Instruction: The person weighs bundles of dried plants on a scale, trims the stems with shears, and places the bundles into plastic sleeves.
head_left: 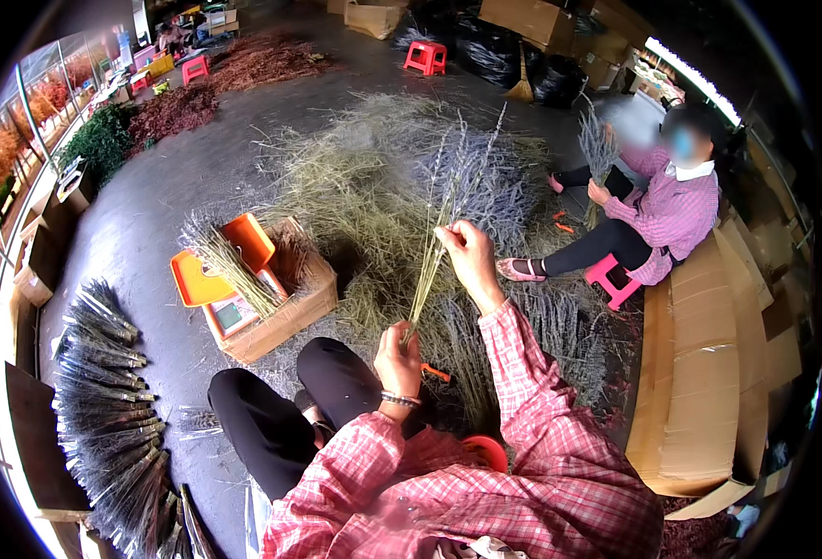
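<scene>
My left hand (398, 360), with a beaded bracelet at its wrist, grips the lower ends of a thin bunch of dried lavender stems (425, 283). Higher up the same stems, my right hand (468, 253) pinches them between thumb and fingers. The flower heads point up and away over a large heap of loose dried lavender (376, 182) on the floor. To the left, a thicker lavender bundle (233, 262) lies across an orange scale (233, 314) on a cardboard box (296, 318). More loose lavender stems (558, 335) lie beside my right sleeve.
Many lavender bundles (110, 419) lie in a curved row at far left. A co-worker (669, 202) sits at right on a pink stool (610, 283), holding a lavender bunch (598, 150). Large cardboard boxes (701, 363) stand at right. An orange-handled tool (435, 372) lies near my left hand.
</scene>
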The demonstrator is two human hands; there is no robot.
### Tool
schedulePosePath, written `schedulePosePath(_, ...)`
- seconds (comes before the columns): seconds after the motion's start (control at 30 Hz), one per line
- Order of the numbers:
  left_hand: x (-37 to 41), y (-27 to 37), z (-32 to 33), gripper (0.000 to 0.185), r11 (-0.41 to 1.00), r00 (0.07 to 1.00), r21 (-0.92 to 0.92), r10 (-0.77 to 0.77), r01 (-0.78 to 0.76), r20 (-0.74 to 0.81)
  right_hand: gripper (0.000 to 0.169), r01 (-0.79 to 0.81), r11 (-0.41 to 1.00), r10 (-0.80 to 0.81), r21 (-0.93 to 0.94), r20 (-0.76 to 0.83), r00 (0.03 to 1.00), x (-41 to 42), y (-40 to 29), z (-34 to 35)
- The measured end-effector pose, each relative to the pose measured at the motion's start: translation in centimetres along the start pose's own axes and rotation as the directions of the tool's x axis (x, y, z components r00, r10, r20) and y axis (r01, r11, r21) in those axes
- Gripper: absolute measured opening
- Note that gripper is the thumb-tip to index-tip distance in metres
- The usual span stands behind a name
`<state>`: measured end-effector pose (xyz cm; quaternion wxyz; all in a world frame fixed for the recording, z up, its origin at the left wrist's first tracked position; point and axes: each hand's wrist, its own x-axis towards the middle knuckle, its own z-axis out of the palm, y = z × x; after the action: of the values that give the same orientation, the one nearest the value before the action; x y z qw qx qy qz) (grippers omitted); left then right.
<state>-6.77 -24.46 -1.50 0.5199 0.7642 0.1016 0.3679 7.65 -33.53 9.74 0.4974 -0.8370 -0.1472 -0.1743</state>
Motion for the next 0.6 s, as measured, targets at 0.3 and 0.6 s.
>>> schedulePosePath(0.3, -0.3, 0.6, -0.4, 0.020, 0.997, 0.996, -0.015, 0.081, -0.081, 0.046, 0.024, -0.069, 0.968, 0.116, 0.241, -0.185, 0.976, 4.7, 1.9, -3.3)
schedulePosePath(0.6, -0.5, 1.1, -0.7, 0.017, 0.996, 0.993, -0.008, 0.094, -0.094, 0.072, 0.024, 0.014, 0.979, 0.053, 0.205, -0.319, 0.946, 8.2, 1.0, -6.4)
